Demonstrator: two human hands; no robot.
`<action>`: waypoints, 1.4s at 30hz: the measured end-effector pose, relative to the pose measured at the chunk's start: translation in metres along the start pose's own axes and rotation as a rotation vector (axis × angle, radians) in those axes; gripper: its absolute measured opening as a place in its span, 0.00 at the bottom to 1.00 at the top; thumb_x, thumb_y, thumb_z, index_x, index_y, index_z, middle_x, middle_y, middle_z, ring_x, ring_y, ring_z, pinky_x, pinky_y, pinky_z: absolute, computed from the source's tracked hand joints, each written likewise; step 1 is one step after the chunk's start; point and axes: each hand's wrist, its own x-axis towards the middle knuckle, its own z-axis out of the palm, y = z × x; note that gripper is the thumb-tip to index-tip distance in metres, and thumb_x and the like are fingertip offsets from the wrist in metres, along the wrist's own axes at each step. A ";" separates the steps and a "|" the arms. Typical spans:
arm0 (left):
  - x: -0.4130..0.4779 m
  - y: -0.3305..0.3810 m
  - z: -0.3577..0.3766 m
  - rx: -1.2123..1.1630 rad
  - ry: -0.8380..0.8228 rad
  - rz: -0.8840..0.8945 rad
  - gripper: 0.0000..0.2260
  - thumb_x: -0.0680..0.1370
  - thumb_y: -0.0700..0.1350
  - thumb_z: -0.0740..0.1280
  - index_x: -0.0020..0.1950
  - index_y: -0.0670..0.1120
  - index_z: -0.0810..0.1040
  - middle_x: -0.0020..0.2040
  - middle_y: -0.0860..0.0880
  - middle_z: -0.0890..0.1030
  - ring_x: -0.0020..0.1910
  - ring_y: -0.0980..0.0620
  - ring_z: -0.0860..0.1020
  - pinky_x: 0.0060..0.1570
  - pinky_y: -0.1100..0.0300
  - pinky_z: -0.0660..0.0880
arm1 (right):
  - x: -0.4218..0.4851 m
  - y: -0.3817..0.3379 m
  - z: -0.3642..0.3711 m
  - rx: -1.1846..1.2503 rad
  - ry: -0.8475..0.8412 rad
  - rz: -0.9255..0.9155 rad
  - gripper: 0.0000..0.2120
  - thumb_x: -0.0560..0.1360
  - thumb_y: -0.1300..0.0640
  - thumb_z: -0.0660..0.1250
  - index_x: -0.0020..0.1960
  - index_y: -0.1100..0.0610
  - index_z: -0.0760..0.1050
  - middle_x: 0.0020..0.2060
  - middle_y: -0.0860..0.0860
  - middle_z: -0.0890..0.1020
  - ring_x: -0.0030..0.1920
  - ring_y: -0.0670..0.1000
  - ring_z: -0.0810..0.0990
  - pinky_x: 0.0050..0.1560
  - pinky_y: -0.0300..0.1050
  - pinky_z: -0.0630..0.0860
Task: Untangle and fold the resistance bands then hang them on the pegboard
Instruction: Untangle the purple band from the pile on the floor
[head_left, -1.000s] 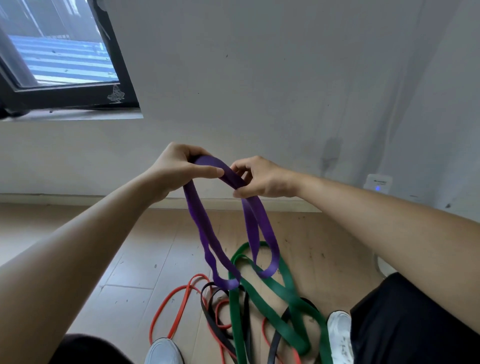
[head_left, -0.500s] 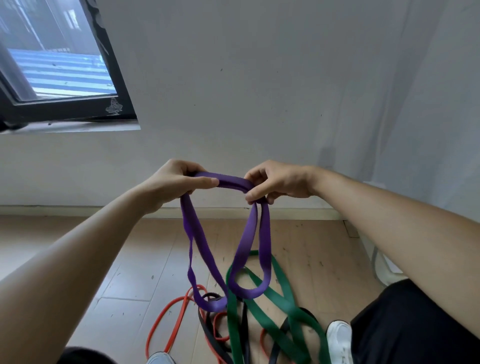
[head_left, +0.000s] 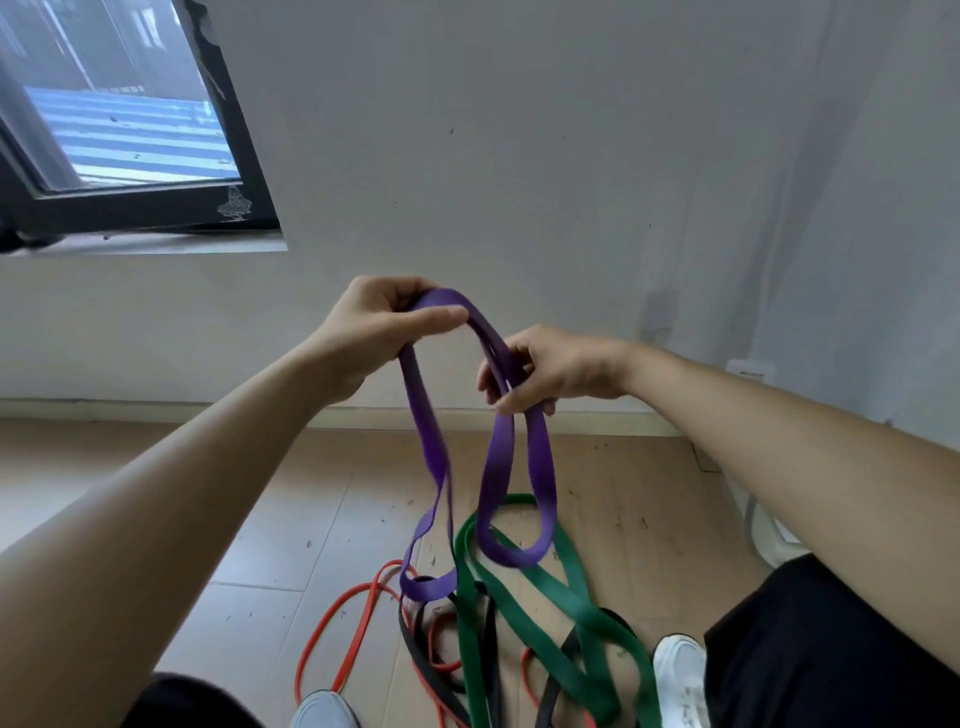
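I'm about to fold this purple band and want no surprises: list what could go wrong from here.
The purple band's lowest loops hang right at the green band and black band. Whether they are threaded together is unclear, so lifting may drag the pile.
The strand below the left hand looks twisted, so the fold may not lie flat.
The red band runs up to the grey shoe; a step could snag it.
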 end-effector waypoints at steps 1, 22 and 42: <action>0.002 0.000 -0.004 -0.035 0.073 -0.001 0.06 0.75 0.47 0.75 0.47 0.46 0.82 0.28 0.59 0.74 0.29 0.61 0.69 0.31 0.69 0.66 | 0.001 0.009 0.002 -0.005 0.008 0.029 0.11 0.75 0.63 0.74 0.57 0.59 0.79 0.48 0.55 0.84 0.42 0.49 0.83 0.37 0.40 0.78; 0.012 -0.023 -0.029 -0.168 0.531 -0.047 0.08 0.76 0.52 0.75 0.46 0.48 0.82 0.34 0.51 0.72 0.32 0.55 0.69 0.32 0.63 0.67 | 0.003 0.103 -0.006 -0.166 0.117 0.437 0.11 0.74 0.70 0.71 0.55 0.61 0.81 0.50 0.57 0.84 0.49 0.57 0.85 0.42 0.47 0.85; 0.004 -0.049 -0.052 -0.159 0.557 -0.180 0.09 0.77 0.54 0.74 0.46 0.49 0.81 0.34 0.50 0.71 0.33 0.55 0.68 0.34 0.61 0.66 | -0.026 0.095 -0.056 0.780 0.159 0.295 0.17 0.73 0.43 0.66 0.46 0.56 0.81 0.31 0.50 0.79 0.37 0.49 0.79 0.46 0.47 0.74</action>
